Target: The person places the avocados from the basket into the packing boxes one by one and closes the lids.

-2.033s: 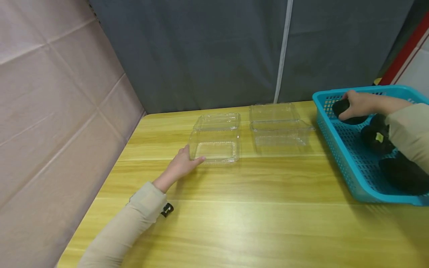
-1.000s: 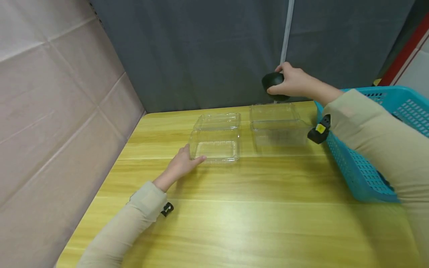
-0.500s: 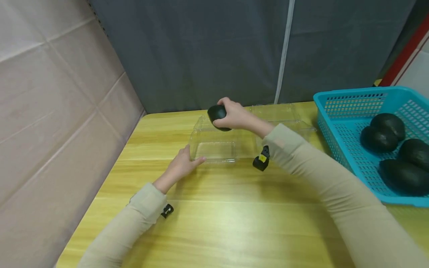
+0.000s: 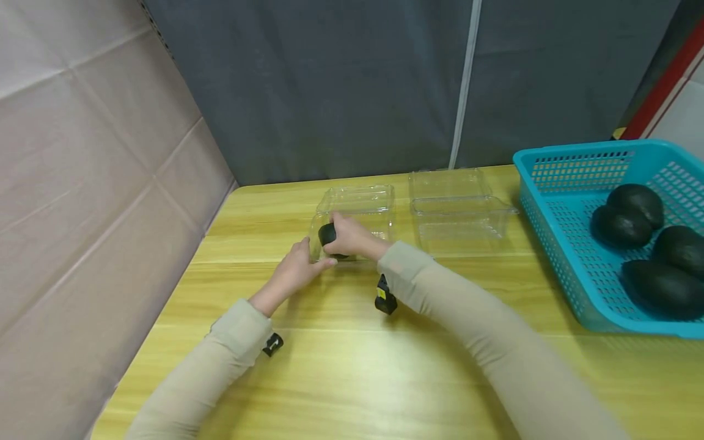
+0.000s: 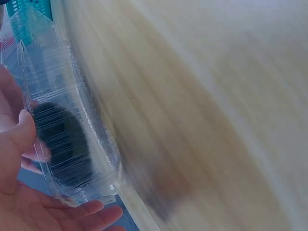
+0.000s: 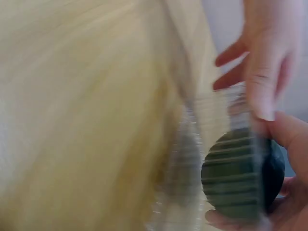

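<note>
Dark fruit held inside first clear container, release not yet made

One dark green fruit (image 4: 327, 234) is gripped by the right hand (image 4: 352, 236), with thumb and fingers curled firmly round its sides. It is held within the base of the first clear container (image 4: 381, 223), at the left end; in both wrist views it is seen through the ribbed clear wall. Whether the floor of the container is touched cannot be told.

The near left corner of that container is flanked by the left hand (image 4: 297, 266), its thumb and fingers spread and nearly straight; no fruit is held there. How hard the plastic is pressed cannot be judged.

The lid (image 4: 360, 197) is folded back, away from the person. Just to the right, a second clear container (image 4: 459, 220) is set on the wooden table (image 4: 330, 379), also with its lid raised. Farther right, four more fruits (image 4: 662, 290) are contained in the blue basket (image 4: 558, 263).

By judgement, an early stage is shown: one fruit is brought to its container but not let go, four are left in the basket, and both lids are still unclosed.
</note>
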A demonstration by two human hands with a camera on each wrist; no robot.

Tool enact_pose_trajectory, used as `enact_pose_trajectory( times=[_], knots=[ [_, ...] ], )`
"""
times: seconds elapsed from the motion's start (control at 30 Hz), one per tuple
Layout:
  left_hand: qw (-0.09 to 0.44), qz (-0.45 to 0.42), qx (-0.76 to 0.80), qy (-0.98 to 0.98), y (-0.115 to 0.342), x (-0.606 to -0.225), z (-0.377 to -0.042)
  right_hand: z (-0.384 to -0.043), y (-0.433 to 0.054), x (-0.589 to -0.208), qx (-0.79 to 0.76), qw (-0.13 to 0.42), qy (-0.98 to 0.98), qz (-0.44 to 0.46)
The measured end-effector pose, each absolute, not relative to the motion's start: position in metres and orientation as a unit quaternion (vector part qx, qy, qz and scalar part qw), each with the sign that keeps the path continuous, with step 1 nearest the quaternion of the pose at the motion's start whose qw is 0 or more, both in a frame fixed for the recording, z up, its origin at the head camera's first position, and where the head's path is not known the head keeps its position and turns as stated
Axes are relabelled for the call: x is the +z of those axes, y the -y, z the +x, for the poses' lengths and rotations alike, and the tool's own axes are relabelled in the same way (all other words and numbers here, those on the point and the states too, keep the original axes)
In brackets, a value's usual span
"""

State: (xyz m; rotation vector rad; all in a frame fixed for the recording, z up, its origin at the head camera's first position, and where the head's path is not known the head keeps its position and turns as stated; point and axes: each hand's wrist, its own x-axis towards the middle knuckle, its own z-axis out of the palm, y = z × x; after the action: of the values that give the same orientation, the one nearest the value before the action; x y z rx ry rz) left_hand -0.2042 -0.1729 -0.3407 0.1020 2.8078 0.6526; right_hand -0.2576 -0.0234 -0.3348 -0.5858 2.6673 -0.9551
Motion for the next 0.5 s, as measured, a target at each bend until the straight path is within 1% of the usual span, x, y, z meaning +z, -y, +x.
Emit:
enact_pose_trajectory(
  times=[0.2, 0.5],
  knots=[
    [0.126, 0.038, 0.222, -0.966, 0.1730, -0.3405, -0.2042, -0.2545, 0.0305, -0.3463, -0.323, 0.123, -0.919, -0.189],
    [0.129, 0.039, 0.216, -0.967, 0.1733, -0.3398, -0.2054, -0.2527, 0.0310, -0.3469, -0.330, 0.140, -0.917, -0.175]
  ],
)
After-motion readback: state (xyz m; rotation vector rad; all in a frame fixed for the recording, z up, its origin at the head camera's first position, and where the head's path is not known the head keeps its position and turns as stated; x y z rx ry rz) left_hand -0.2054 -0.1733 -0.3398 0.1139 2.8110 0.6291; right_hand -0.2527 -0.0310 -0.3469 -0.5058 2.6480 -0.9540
